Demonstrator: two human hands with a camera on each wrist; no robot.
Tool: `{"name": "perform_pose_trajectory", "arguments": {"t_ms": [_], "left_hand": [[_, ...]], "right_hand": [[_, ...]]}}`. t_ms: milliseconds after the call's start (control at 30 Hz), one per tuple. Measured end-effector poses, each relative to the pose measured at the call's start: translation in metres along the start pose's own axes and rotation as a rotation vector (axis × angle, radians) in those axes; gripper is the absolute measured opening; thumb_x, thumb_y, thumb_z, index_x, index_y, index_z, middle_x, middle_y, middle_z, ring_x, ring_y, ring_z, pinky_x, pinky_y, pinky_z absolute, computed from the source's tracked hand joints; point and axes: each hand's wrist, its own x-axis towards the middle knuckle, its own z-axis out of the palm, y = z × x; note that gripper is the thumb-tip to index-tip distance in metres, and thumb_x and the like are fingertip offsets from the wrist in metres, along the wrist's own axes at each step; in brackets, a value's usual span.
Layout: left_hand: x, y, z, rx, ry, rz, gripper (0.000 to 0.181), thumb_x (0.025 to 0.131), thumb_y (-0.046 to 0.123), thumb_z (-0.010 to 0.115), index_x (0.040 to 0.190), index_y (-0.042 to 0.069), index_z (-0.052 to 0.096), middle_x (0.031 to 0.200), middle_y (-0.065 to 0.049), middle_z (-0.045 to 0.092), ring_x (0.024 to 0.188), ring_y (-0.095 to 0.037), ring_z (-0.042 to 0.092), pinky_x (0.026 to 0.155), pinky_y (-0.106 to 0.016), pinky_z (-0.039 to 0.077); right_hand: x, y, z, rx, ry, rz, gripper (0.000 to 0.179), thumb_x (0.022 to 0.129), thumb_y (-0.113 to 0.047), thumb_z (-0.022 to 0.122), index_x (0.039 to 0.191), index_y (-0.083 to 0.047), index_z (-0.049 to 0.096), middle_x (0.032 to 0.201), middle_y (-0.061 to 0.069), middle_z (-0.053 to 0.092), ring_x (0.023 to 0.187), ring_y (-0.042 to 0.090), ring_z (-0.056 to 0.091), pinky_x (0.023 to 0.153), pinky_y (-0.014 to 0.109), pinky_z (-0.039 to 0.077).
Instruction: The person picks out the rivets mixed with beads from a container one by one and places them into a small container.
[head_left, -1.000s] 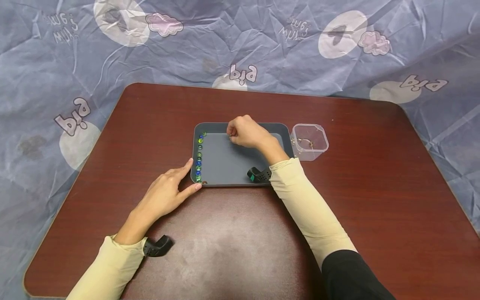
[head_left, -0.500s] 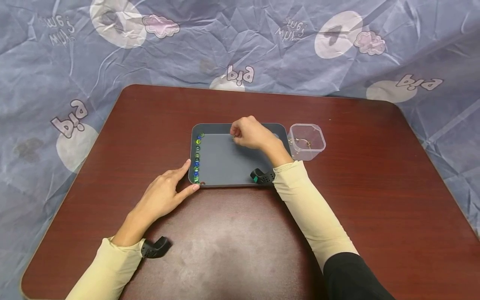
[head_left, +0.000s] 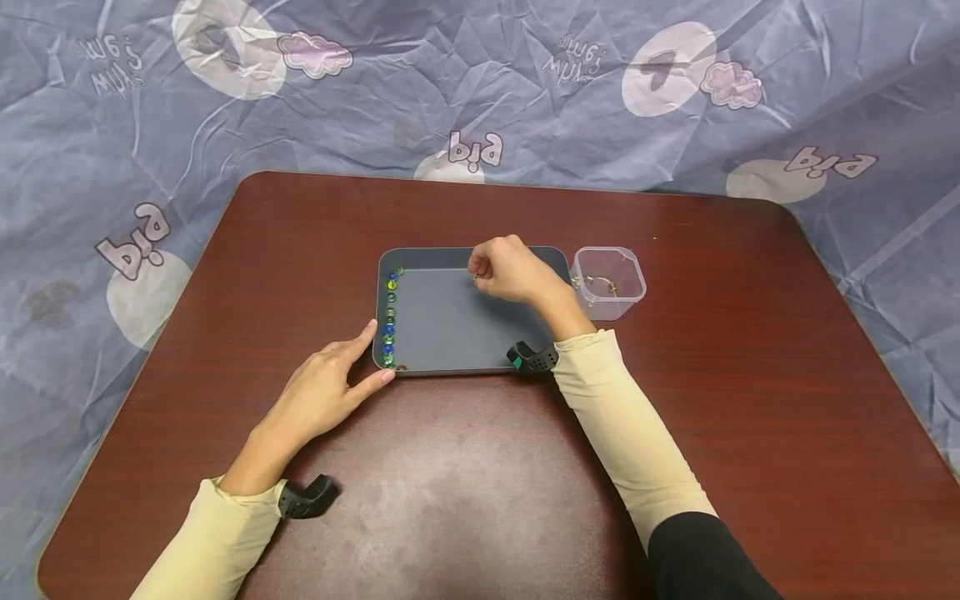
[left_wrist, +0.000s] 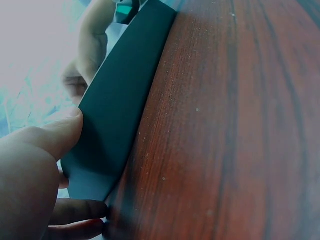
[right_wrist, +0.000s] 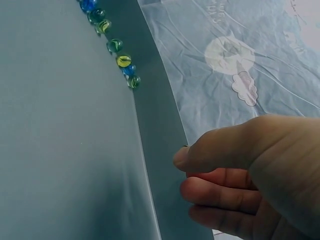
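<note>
A dark grey rectangular tray (head_left: 442, 333) lies on the table, with several glass marbles (head_left: 388, 331) lined up along its left side. My left hand (head_left: 318, 387) rests against the tray's near left corner, thumb on the near rim and straight fingers at the left side. Over the far part of the tray, my right hand (head_left: 513, 271) pinches a small thing between thumb and fingertips. Only a sliver of it shows behind the thumb in the right wrist view, so its kind is unclear. The marbles (right_wrist: 115, 46) there sit along the tray wall, apart from the hand.
A clear plastic box (head_left: 609, 308) stands against the tray's right side, with small gold-coloured pieces (head_left: 612, 287) inside. A small reddish-brown thing (head_left: 401, 367) lies in the tray's near left corner. A patterned cloth (head_left: 360, 100) hangs behind the brown table (head_left: 450, 467).
My right hand has shifted slightly to the right over the tray, still pinching the small thing. The left hand stays at the tray's corner. The whole head view has drifted a little.
</note>
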Motion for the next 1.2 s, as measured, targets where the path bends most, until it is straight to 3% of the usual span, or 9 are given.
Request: {"name": "perform_pose_trajectory", "arguments": {"t_ms": [1200], "left_hand": [[0.0, 0.002, 0.0, 0.01, -0.007, -0.001, 0.078, 0.095, 0.047, 0.063, 0.154, 0.006, 0.033, 0.14, -0.026, 0.052, 0.127, -0.042, 0.05, 0.099, -0.057, 0.042]], "right_hand": [[-0.029, 0.013, -0.019, 0.02, 0.059, 0.049, 0.014, 0.084, -0.001, 0.066, 0.096, 0.003, 0.072, 0.085, 0.01, 0.07, 0.08, 0.022, 0.067, 0.076, 0.033, 0.054]]}}
